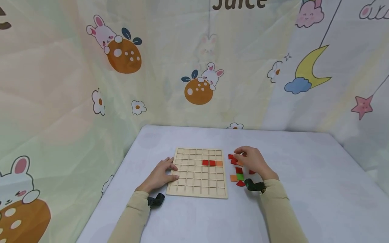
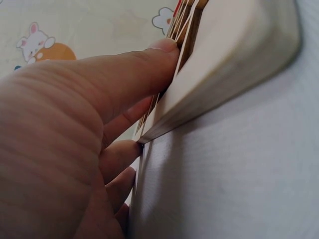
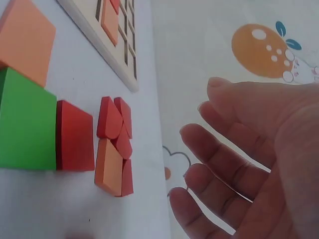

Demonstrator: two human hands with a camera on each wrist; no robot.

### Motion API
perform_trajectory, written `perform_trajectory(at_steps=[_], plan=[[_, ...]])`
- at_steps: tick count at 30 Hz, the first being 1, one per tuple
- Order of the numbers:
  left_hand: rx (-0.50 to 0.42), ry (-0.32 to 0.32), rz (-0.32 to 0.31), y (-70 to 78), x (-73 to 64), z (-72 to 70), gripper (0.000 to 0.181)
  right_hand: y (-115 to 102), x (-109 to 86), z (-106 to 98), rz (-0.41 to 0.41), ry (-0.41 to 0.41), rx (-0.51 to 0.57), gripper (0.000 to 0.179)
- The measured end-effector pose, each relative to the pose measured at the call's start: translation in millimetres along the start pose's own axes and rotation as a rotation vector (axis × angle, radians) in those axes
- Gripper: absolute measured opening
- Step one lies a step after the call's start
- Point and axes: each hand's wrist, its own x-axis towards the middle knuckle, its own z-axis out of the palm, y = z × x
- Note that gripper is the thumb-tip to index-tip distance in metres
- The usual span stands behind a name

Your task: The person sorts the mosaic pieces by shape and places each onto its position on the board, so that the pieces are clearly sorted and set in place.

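A wooden grid board (image 1: pixel 197 191) lies on the table. Two red square tiles (image 1: pixel 208 163) and an orange square tile (image 1: pixel 219 163) sit side by side in one row of its cells, toward the right edge. My left hand (image 1: pixel 159 174) rests at the board's left edge, its thumb (image 2: pixel 144 69) over the top and other fingertips along the side. Above the loose pieces right of the board hovers my right hand (image 1: pixel 253 162), fingers loosely bent and nothing between them. Below it in the right wrist view lie several red pieces (image 3: pixel 109 119) and an orange piece (image 3: pixel 108 167).
Nearer me, a green square tile (image 1: pixel 240 177), an orange tile (image 1: pixel 233 178) and a red rounded piece (image 1: pixel 240 183) lie beside the board. Another red piece (image 1: pixel 252 172) is partly behind the right wrist. A printed cloth (image 1: pixel 164 67) hangs behind the white table (image 1: pixel 304 162).
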Motion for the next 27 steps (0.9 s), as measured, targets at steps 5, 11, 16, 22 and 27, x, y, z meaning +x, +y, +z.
perform_trajectory(at_steps=[5, 11, 16, 22, 27], plan=[[-0.001, -0.002, -0.006, -0.8, -0.3, 0.2, 0.024, 6.4, -0.4, -1.0, 0.020, -0.021, -0.015, 0.027], [0.002, 0.002, 0.002, -3.6, 0.7, 1.6, 0.024, 18.2, 1.9, 4.7, 0.107, -0.053, -0.007, 0.030], [0.002, -0.001, -0.002, -4.4, 1.3, 3.0, 0.024, 26.4, 3.1, 9.4, 0.146, -0.050, 0.018, 0.031], [0.012, -0.005, 0.002, -4.8, 2.0, 3.8, 0.022, 32.5, 1.9, 10.7, 0.138, -0.043, 0.009, 0.032], [0.015, -0.003, 0.002, -4.6, 1.3, 3.2, 0.022, 35.7, 3.1, 11.0, 0.142, -0.046, 0.008, 0.032]])
